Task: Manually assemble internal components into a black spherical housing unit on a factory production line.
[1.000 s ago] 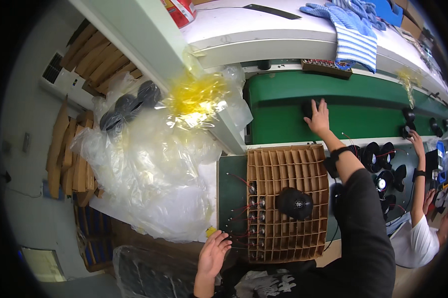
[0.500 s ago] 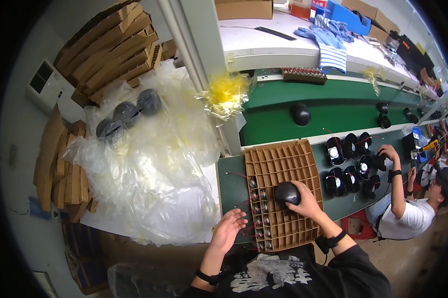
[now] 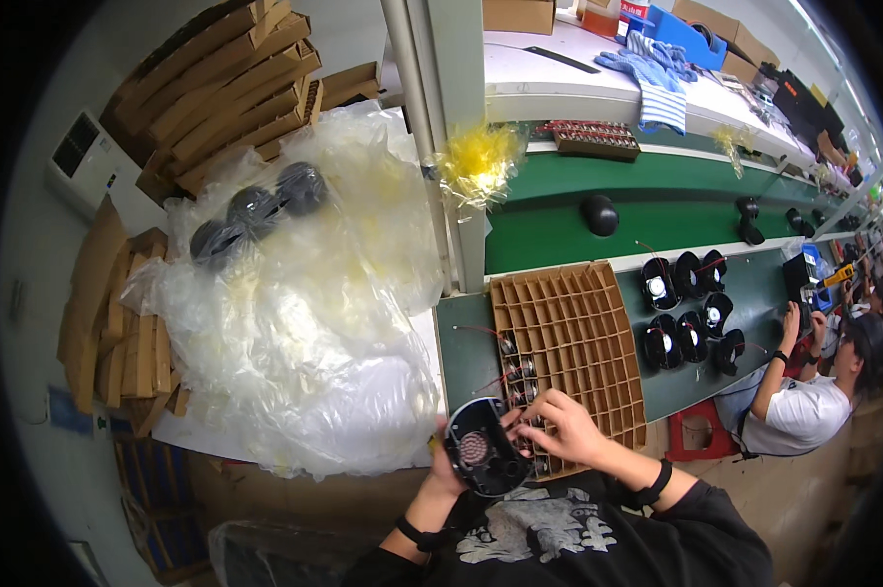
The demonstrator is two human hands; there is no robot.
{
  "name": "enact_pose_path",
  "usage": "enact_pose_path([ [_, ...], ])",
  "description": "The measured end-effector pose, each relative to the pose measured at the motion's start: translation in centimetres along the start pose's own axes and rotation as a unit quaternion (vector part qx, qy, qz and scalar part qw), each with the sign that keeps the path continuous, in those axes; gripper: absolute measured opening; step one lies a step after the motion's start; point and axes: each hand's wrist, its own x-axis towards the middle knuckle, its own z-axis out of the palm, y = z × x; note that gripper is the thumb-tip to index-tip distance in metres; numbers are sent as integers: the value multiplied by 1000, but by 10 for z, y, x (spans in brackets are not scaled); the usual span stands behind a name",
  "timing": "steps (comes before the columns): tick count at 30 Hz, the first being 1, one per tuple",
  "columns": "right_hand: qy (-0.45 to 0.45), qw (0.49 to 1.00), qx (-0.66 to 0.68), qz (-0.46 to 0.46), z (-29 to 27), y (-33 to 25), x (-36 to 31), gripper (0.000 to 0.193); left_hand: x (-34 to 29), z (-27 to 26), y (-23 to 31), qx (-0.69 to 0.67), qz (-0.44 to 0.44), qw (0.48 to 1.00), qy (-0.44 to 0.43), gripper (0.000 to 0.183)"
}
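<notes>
A black rounded plastic housing (image 3: 505, 470) is tilted with its hollow inside up, showing a round perforated grille. My left hand (image 3: 443, 472) grips it by its left edge. My right hand (image 3: 571, 432) is beside the housing, over the near left part of a cardboard divider box (image 3: 590, 342). Its fingers are bent and drawn together; whatever they hold is hidden. Small round metallic parts (image 3: 525, 369) with red wires sit in the left cells of the box, partly covered by my hands and the housing.
Black housings (image 3: 662, 342) with red wires stand right of the box. One dome (image 3: 600, 215) rests on the green conveyor (image 3: 676, 201). Plastic-wrapped domes (image 3: 254, 210) lie left among clear film (image 3: 314, 323). A co-worker (image 3: 803, 406) sits at the right. A metal post (image 3: 461, 88) rises behind.
The dark dome in my right hand is now in my left, turned hollow side up. My right hand has moved left and down to the small parts. The co-worker's hands have shifted away rightward.
</notes>
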Motion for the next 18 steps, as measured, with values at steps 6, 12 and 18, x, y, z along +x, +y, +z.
enact_pose_path([
  [6,-52,973,-221,41,34,136,3,13,-40,-34,26,62,56,996,32,99],
  [12,-165,929,-331,24,64,161,29,11,-58,-32,19,80,89,992,31,103],
  [18,-250,832,-495,5,82,158,42,14,-62,-33,8,68,113,991,23,104],
])
